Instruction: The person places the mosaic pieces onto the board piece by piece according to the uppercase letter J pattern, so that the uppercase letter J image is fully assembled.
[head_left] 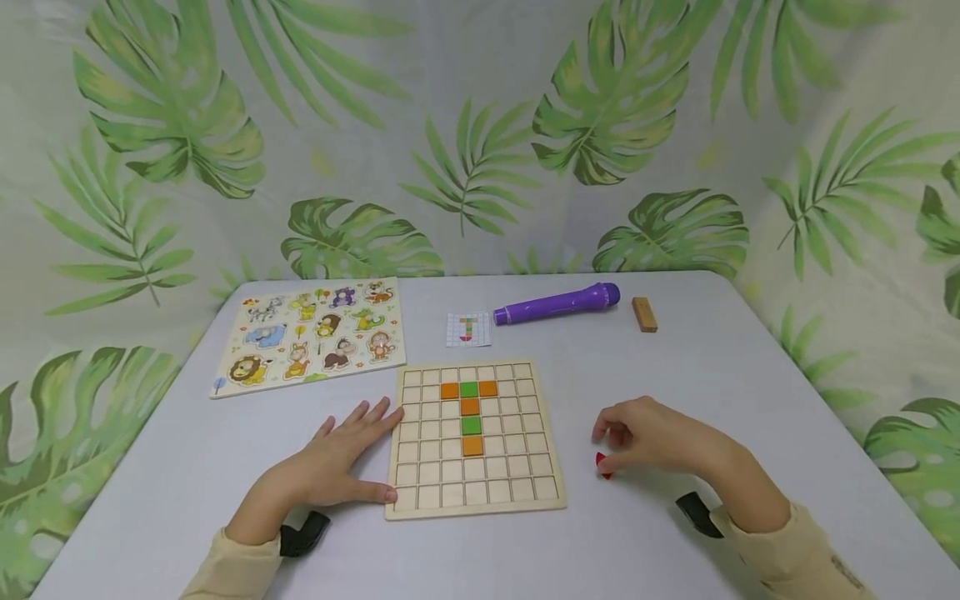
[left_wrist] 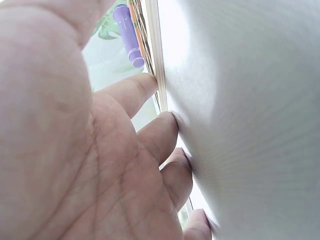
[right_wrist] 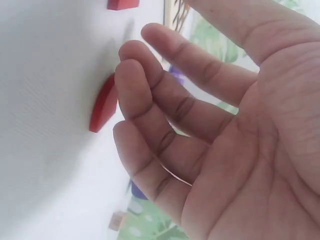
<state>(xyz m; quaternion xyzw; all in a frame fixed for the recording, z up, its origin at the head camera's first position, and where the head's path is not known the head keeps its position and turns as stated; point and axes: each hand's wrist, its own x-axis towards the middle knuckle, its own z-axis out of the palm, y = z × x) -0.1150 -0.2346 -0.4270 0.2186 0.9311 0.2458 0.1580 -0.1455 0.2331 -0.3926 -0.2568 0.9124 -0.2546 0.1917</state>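
Note:
A wooden grid board [head_left: 429, 473] lies flat on the table, with several orange and green square tiles [head_left: 471, 425] set in a T shape. Against its left edge, my left hand [head_left: 330, 462] rests with fingers and thumb spread. My right hand [head_left: 660, 437] is to the right of the board, its fingers loosely bent with nothing visible between them. By its thumb in the head view is a red piece [head_left: 603, 466], partly covered. The right wrist view shows two red pieces on the table: a curved-edged one [right_wrist: 104, 105] beside the fingertips and another [right_wrist: 123, 4] cut off at the top.
Behind the board lie a small pattern card [head_left: 454, 335], a purple toy microphone [head_left: 555, 305] and a small wooden block [head_left: 644, 315]. An animal puzzle board [head_left: 288, 333] sits at the back left. Leaf-printed cloth [head_left: 510, 225] hangs around the table.

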